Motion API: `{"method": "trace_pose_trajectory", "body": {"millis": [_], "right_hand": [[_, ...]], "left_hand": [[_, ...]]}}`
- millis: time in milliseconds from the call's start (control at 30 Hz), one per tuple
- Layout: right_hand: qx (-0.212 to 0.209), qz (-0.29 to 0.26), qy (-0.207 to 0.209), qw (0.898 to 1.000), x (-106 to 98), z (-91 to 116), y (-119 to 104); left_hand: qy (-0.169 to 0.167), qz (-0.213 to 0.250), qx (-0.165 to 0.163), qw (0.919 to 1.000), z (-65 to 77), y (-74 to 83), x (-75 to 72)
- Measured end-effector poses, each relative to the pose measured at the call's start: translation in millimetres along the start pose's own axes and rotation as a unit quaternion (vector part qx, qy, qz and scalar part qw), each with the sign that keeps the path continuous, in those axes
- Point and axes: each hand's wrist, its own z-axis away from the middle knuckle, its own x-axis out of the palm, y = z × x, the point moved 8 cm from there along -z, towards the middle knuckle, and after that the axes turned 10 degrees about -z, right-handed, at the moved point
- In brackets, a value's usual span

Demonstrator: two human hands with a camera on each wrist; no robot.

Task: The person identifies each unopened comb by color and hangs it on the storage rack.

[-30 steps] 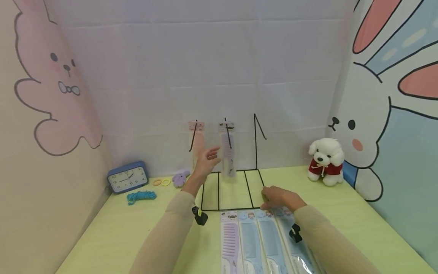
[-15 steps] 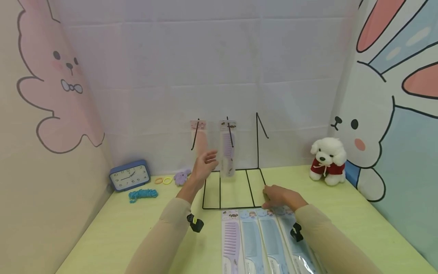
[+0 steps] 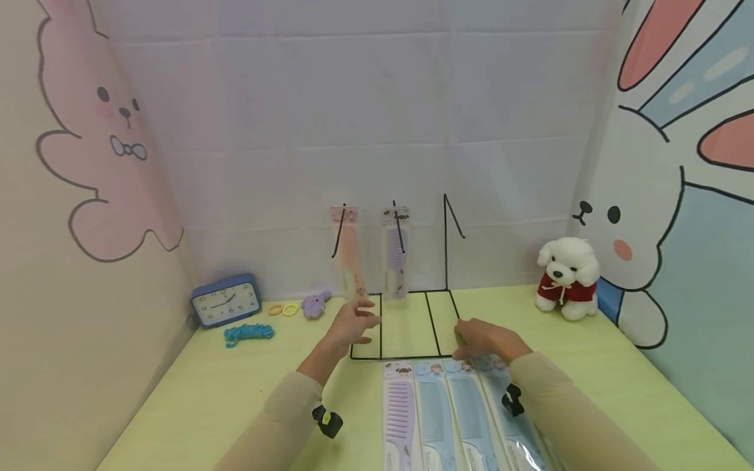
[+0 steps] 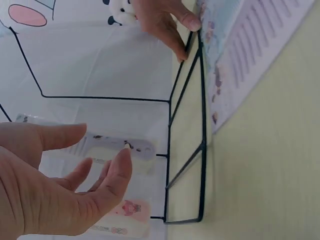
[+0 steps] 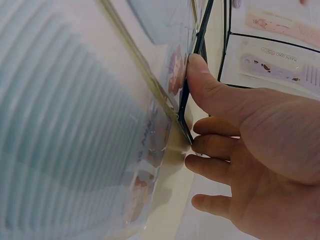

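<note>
combs [image 3: 393,261] hang on two hooks [image 3: 338,229] of our rack [image 3: 446,255], so those look done. the third hook [image 3: 455,216] is bare, and more packed combs [image 3: 434,412] lie on the table [image 3: 177,405]. our left hand [image 3: 349,324], loosely spread, holds nothing; our right hand [image 3: 489,339] pinches the rack.

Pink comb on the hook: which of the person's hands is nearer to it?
Left. In the head view, the left hand is just below the pink comb; the right hand is farther right, gripping the rack.
</note>
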Motion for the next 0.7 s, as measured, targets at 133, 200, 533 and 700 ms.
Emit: {"method": "trace_pose_trajectory", "body": {"millis": [133, 200, 533, 700], "right_hand": [[-0.001, 0.004, 0.0, 1.0, 0, 0, -1], [-0.003, 0.003, 0.0, 1.0, 0, 0, -1], [-0.009, 0.004, 0.002, 1.0, 0, 1, -1], [-0.006, 0.005, 0.001, 1.0, 0, 1, -1]], "left_hand": [[-0.038, -0.08, 0.002, 0.9961, 14.1, -17.1, 13.1], [-0.058, -0.158, 0.019, 0.9856, 23.4, -21.9, 21.0], [-0.085, -0.472, 0.025, 0.8769, 72.4, -25.2, 58.8], [-0.05, -0.514, 0.027, 0.8562, 79.6, -25.1, 66.4]]}}
